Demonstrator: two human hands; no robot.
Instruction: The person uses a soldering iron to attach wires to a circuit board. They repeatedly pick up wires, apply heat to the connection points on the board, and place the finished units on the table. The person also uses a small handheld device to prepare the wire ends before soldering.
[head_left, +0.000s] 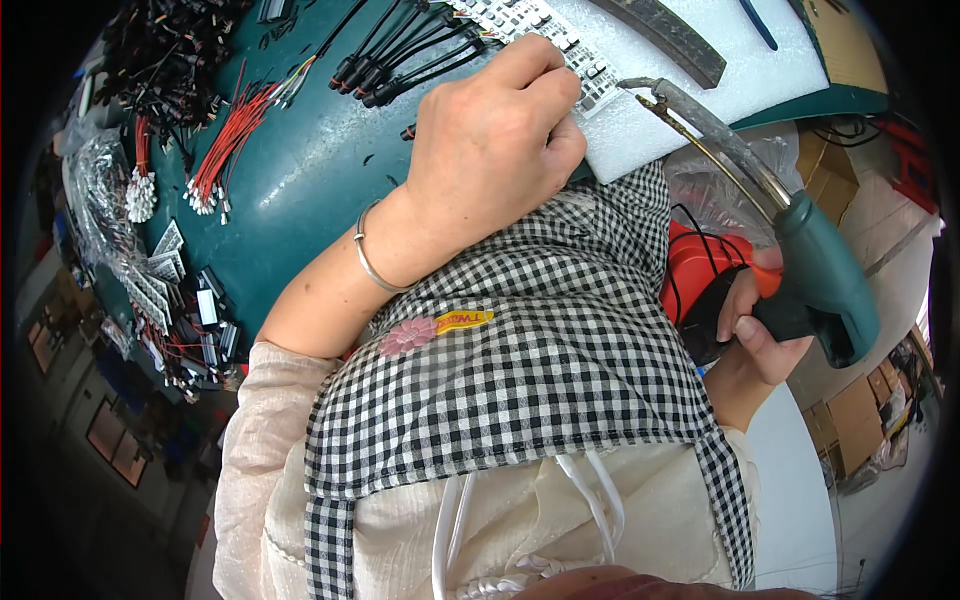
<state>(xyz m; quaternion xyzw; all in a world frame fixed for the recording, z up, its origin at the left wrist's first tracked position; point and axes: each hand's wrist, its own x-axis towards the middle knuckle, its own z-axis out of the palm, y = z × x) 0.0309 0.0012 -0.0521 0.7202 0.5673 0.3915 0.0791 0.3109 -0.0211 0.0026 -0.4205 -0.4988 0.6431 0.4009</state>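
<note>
My left hand is curled closed at the near edge of a white circuit board panel. Whatever its fingertips pinch is hidden behind the knuckles. In my right hand is a green soldering gun with a black handle and an orange trigger. Its metal barrel and thin feed tube reach up and left, and the tip stands close to the panel's right edge; contact cannot be made out. Several black cables with dark connector ends run out from the panel's left side. Under the panel lies a white foam sheet.
A dark bar lies across the foam. On the green mat, to the left, are red wires with white plugs, a heap of black cables and small board strips. Something red sits below the table's right edge.
</note>
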